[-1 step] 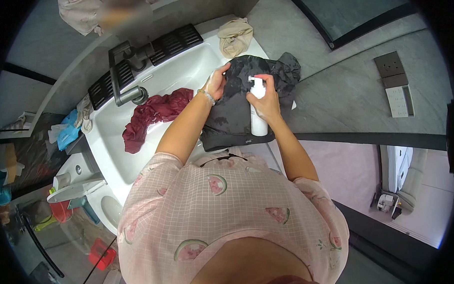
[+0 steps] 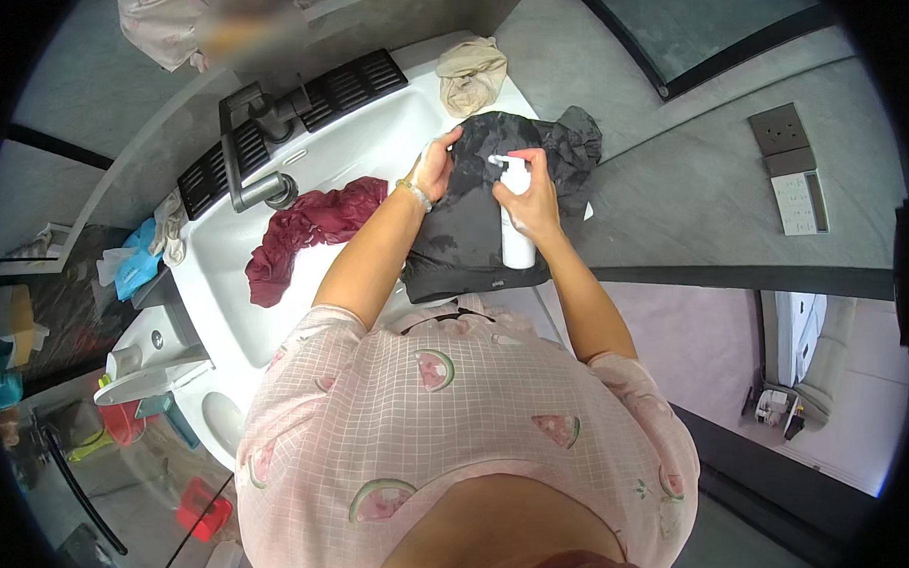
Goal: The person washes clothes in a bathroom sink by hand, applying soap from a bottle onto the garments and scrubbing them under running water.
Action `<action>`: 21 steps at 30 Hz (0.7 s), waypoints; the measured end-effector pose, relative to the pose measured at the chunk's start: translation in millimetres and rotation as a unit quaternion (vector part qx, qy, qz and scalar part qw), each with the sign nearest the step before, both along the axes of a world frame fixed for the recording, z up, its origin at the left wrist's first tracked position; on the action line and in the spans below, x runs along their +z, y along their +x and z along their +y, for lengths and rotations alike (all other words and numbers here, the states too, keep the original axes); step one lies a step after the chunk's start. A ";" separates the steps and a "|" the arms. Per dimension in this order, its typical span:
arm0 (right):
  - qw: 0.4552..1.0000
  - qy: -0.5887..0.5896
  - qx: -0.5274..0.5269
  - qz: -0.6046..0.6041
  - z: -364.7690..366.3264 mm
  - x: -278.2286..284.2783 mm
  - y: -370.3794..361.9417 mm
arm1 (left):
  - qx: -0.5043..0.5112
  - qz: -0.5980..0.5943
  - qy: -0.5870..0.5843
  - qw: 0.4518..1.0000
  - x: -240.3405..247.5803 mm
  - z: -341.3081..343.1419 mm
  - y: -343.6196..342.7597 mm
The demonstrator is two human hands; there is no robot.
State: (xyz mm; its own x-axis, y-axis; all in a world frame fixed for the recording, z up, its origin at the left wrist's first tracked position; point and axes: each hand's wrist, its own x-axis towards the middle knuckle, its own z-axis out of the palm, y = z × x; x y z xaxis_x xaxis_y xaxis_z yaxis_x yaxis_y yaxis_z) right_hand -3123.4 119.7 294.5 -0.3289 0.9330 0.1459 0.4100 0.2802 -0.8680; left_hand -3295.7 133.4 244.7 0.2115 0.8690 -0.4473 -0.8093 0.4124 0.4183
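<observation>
A dark grey-black garment (image 2: 453, 234), with wet-looking patches, is spread over the right side of the white sink. My left hand (image 2: 434, 167) is closed on its upper left edge, with some whitish suds on the skin. My right hand (image 2: 534, 203) is wrapped around a white pump bottle (image 2: 518, 248) held upright over the cloth, its finger at the pump top. White foam shows at the spout, which points left toward the garment. A crumpled maroon garment (image 2: 317, 226) lies in the basin left of my left forearm.
Behind the basin stands a dark grey tap (image 2: 261, 194) beside a black slotted rack (image 2: 353, 87). A beige cloth (image 2: 472, 75) rests at the sink's back right corner. A toilet (image 2: 219, 417) is at the lower left, and wall sockets (image 2: 796, 167) are at the right.
White foam now shows at the bottle's spout, and the bottle sits very slightly higher. Both hands have kept nearly the same place.
</observation>
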 end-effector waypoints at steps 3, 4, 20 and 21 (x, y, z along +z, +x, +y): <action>0.999 0.024 -0.015 -0.024 13.1 -10.2 -6.1 | -0.002 0.005 0.002 1.000 -5.5 0.9 -2.0; 0.999 0.029 -0.020 0.001 15.7 -11.0 -4.0 | 0.000 0.006 0.005 1.000 -8.7 1.2 -2.5; 0.996 -0.061 -0.043 0.039 23.1 -19.3 17.1 | -0.009 0.007 -0.004 1.000 4.2 -3.9 -0.7; 0.996 -0.061 -0.045 0.038 20.6 -20.9 18.0 | -0.011 0.007 -0.004 1.000 0.2 -2.3 -0.6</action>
